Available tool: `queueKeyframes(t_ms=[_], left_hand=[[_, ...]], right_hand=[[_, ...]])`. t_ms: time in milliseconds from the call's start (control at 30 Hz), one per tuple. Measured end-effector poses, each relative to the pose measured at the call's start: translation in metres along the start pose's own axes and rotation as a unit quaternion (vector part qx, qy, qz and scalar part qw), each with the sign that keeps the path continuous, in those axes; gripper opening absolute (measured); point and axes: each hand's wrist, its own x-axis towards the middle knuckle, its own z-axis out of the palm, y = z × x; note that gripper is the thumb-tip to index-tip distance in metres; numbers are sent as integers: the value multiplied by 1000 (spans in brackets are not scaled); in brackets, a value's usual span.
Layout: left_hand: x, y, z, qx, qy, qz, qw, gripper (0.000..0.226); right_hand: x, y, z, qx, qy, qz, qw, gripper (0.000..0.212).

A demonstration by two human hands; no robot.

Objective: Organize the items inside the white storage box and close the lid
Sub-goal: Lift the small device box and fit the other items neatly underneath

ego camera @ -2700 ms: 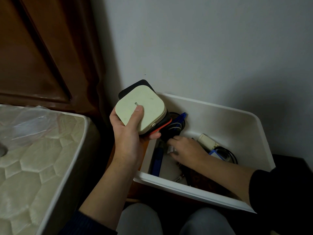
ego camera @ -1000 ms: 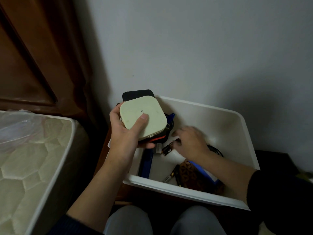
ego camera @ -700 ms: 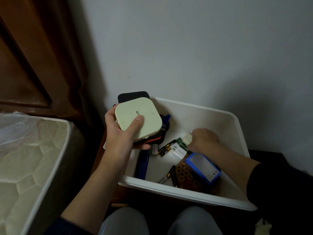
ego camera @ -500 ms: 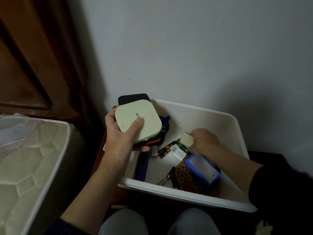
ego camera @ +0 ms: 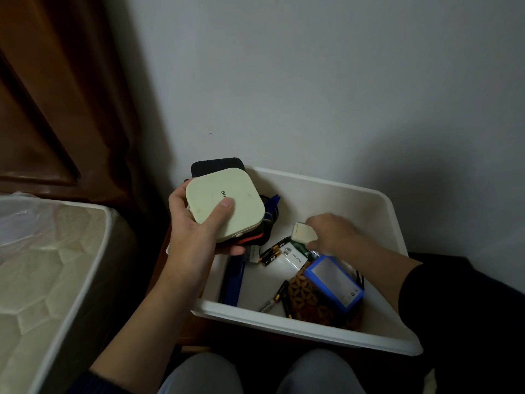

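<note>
Grey wall behind open white box (ego camera: 392, 220). Left hand (ego camera: 199, 231) grips cream device (ego camera: 224, 207) stacked on dark items over box's left rim. Right hand (ego camera: 332, 233), inside box, pinches small cream adapter (ego camera: 304, 233) above batteries (ego camera: 271, 253).

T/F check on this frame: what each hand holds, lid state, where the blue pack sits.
1. The left hand holds a cream square device. True.
2. The right hand is outside the box. False: it is inside, pinching a small cream plug.
3. The lid is on. False: the box is open; no lid shows.
4. The blue pack lies in the box. True.
5. Batteries lie loose on the box floor. True.
</note>
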Motion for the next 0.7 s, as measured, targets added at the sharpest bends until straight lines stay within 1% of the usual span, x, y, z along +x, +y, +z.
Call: queueKeyframes(t_ms=[100,167,233,333,400,500,567,700], left_hand=[[1,0,0,-1,2,-2,1000,63],[1,-1,0,-5,6,-2,1000,63],[2,-1,0,-5,6,0,1000,63],[2,-1,1,-2,6,-1,1000,66],[2,-1,1,-2,6,-3,1000,67],[2,-1,1,0,8,0,1000,65],[1,-1,1,0,6,2,1000,64],[1,0,1,0,12,6,1000,64]], right_hand=[[0,9,-1,84,-74,-14,994,57],[1,13,0,117,-99,-12,988,52],[3,16,2,157,-106,-9,982,43],[3,20,0,178,-89,-14,980,39],[2,22,-2,148,-54,-26,987,40],[-3,20,-1,36,14,-48,998,36],[-7,19,3,-34,53,-71,996,33],[-8,11,7,-80,103,-95,987,45]])
